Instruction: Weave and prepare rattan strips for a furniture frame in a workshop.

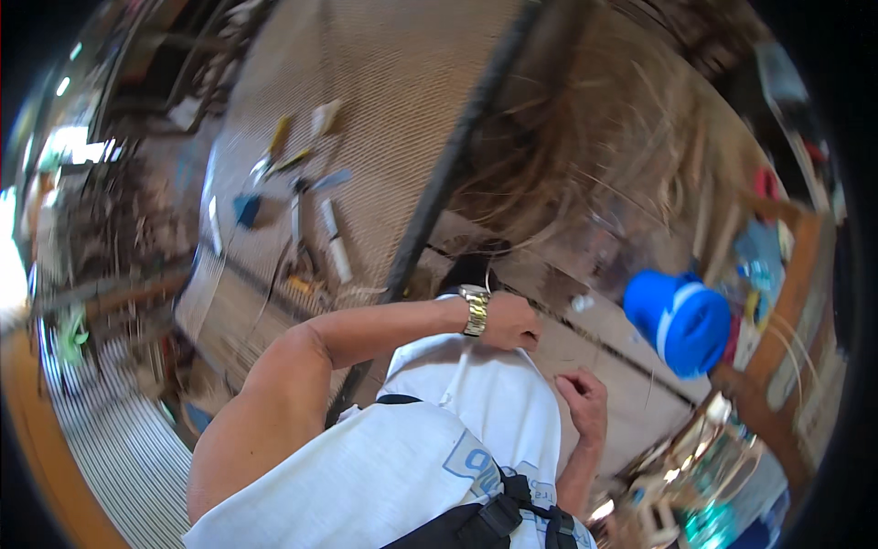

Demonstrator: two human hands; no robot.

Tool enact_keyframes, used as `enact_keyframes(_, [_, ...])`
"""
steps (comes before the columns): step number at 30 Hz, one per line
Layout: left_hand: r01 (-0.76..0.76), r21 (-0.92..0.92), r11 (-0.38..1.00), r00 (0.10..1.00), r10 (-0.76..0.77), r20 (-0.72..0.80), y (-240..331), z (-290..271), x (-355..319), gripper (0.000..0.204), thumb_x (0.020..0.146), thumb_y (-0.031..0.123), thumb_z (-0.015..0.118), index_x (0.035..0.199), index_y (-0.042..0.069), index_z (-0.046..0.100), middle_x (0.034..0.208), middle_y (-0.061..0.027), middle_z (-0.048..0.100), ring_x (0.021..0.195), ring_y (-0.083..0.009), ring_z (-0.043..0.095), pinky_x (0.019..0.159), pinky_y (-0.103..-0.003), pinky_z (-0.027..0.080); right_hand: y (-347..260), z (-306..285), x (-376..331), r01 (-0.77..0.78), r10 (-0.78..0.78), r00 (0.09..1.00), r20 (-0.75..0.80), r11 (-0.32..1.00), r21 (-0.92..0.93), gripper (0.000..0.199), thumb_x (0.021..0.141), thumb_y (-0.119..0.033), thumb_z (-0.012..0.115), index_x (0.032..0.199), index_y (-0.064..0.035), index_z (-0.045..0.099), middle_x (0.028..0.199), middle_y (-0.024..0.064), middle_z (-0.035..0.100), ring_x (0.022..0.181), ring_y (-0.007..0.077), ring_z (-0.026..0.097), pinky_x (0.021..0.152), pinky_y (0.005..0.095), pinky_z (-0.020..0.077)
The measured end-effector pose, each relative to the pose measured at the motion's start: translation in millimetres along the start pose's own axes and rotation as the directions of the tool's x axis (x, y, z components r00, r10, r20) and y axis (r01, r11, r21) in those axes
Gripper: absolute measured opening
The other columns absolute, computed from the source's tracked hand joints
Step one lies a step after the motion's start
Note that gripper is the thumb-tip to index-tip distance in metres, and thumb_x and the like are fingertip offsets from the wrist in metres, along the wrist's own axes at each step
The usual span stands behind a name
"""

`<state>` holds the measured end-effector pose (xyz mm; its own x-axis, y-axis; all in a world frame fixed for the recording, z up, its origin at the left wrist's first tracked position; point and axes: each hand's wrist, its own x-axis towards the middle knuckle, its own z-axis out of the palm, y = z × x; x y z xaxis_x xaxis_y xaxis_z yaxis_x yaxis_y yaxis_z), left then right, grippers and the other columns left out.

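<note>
My left hand (509,323), with a gold watch (475,309) on its wrist, is closed in front of my white shirt (476,366). Whatever its fingers may hold is hidden. Lower and to the right, my right hand (585,400) hangs beside the shirt with its fingers curled in. Anything pinched there is too small to make out. Beyond both hands lies a loose heap of dry, straw-like strands (604,156). On the woven panel (384,119) to the left rest a white-handled tool (337,245), a yellow-handled tool (279,134) and a small blue block (245,210).
A dark bar (448,169) edges the woven panel. To the right stands a blue bucket-like container (677,320) with a pale band, near a wooden frame (782,297). Plastic bags and clutter (713,485) lie at the lower right. A corrugated sheet (119,439) is at the lower left.
</note>
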<state>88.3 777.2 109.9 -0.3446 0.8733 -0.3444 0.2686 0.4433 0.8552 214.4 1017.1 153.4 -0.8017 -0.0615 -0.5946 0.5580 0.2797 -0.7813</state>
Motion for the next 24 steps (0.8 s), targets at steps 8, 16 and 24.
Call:
enact_keyframes(8, [0.48,-0.142,0.866,0.758,-0.49,-0.431,23,110,-192,0.023,0.086,0.029,0.063,0.087,0.006,0.068,0.082,-0.0131,0.068,0.079,-0.032,0.065,0.068,-0.042,0.05,100,-30,-8,-0.077,0.176,0.87,0.46,0.971,-0.225,0.017,0.082,-0.012,0.071,0.093,-0.0002,0.071,0.073,-0.0016,0.061,0.065,0.0068,0.053,0.057,0.0217,0.0421])
enact_keyframes(16, [0.736,-0.323,0.595,0.244,-0.678,-0.693,94,230,-296,0.023,0.082,0.029,0.067,0.084,0.006,0.069,0.079,-0.0121,0.066,0.076,-0.0316,0.063,0.068,-0.042,0.049,144,-3,-13,0.095,0.226,0.726,0.649,0.903,-0.42,0.014,0.083,-0.012,0.07,0.092,-0.0014,0.07,0.077,-0.0013,0.062,0.07,0.0067,0.054,0.064,0.0226,0.0443])
enact_keyframes(24, [0.819,-0.502,0.279,-0.129,-0.762,-0.635,125,312,-404,0.025,0.078,0.032,0.072,0.081,0.007,0.069,0.077,-0.0112,0.065,0.074,-0.0307,0.063,0.064,-0.041,0.049,143,58,-35,0.22,0.121,0.698,0.706,0.902,-0.372,0.014,0.082,-0.009,0.071,0.091,0.0008,0.07,0.08,0.0005,0.06,0.071,0.0082,0.054,0.065,0.0236,0.0441])
